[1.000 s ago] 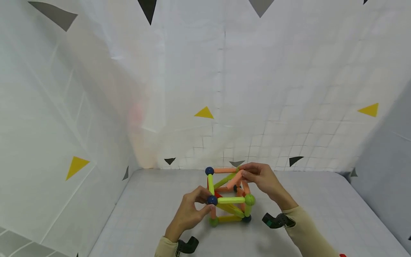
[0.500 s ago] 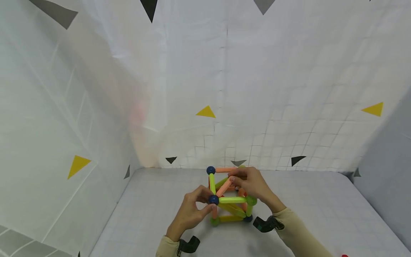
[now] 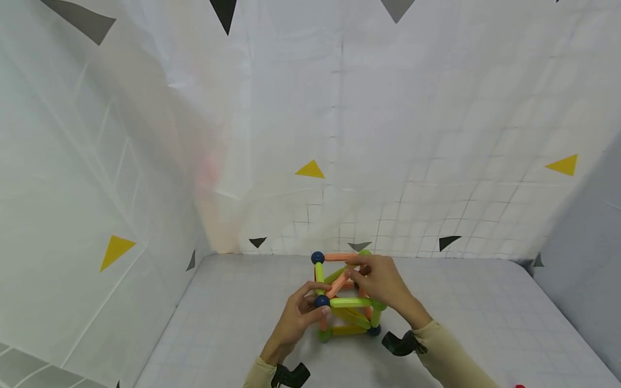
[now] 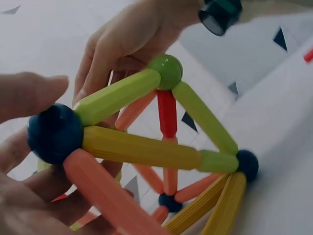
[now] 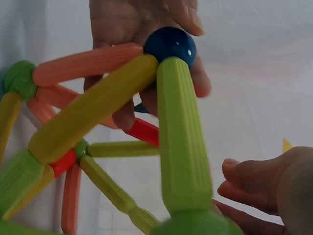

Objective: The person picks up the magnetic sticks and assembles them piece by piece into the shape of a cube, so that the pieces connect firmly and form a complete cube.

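Left hand point(image 3: 297, 318) is curled around a dark blue ball point(image 3: 321, 301) at the near upper left corner of the rod-and-ball frame point(image 3: 345, 302); thumb and fingers are seen pinching that ball in the left wrist view point(image 4: 55, 133). Right hand point(image 3: 380, 283) is held over the top of the frame, fingers pinched on an orange rod point(image 3: 338, 285) that is slanted across the top face, its lower end lying close to the blue ball gripped by the other hand. Whether that rod end is touching the ball cannot be told from the head view.

Frame is stood on the grey gridded table point(image 3: 233, 323), roughly mid-table and near the person. It is made of lime green, yellow and orange rods joined at dark blue and green balls. A lime green rod point(image 3: 350, 303) is run along the near top edge from the blue ball to a green ball point(image 3: 379, 305), which is partly covered by the right hand. A second blue ball point(image 3: 317, 257) is set at the far upper left corner, with an orange rod point(image 3: 335, 257) leading right from it. Yellow diagonal rods are seen across the near face.

Cream sleeves are worn on both arms, and a black wrist-mounted camera point(image 3: 398, 343) is strapped at the right wrist. White sheets with yellow and black triangles are hung behind and beside the table.
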{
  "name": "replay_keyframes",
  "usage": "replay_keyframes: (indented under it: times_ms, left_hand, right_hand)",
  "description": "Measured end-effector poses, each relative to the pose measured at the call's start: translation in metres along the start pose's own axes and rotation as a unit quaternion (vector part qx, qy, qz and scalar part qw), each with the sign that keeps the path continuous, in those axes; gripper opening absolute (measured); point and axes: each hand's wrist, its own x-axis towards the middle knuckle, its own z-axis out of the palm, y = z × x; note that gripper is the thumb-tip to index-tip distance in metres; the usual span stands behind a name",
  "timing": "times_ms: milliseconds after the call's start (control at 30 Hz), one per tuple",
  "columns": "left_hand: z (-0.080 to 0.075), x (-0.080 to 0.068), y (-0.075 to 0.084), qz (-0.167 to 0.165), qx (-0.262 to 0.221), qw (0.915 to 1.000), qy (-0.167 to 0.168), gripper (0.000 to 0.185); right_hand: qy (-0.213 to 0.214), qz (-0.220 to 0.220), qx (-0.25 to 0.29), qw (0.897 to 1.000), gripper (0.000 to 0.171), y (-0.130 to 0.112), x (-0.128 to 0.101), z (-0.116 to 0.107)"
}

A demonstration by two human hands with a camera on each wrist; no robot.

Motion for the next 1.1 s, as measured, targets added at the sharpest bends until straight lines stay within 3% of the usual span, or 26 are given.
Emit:
replay_keyframes:
  times_ms: [167, 367, 600, 767, 900, 1100]
  left_hand:
    - [0.003, 0.001, -0.006, -0.014, -0.054, 0.9982, 0.020, 0.044]
    - [0.004, 0.002, -0.005, -0.018, -0.048, 0.9984, 0.023, 0.044]
    - [0.000, 0.001, -0.003, -0.022, -0.043, 0.9984, 0.030, 0.043]
    - [-0.002, 0.002, -0.001, -0.025, -0.045, 0.9982, 0.031, 0.043]
    - [-0.001, 0.003, -0.003, -0.028, -0.045, 0.9980, 0.034, 0.043]
    - [-0.001, 0.004, -0.006, -0.033, -0.040, 0.9980, 0.036, 0.043]
  right_hand:
    - [0.064, -0.024, -0.029, 0.997, 0.020, 0.005, -0.014, -0.020]
    - [0.101, -0.003, -0.077, 0.992, 0.017, 0.027, -0.041, -0.053]
    - [0.074, 0.075, -0.133, 0.986, 0.028, 0.066, -0.077, -0.089]
    - [0.030, 0.141, -0.178, 0.973, 0.041, 0.092, -0.104, -0.114]
    - [-0.041, 0.218, -0.218, 0.950, 0.063, 0.117, -0.129, -0.137]
    - [-0.168, 0.343, -0.249, 0.890, 0.096, 0.154, -0.179, -0.156]
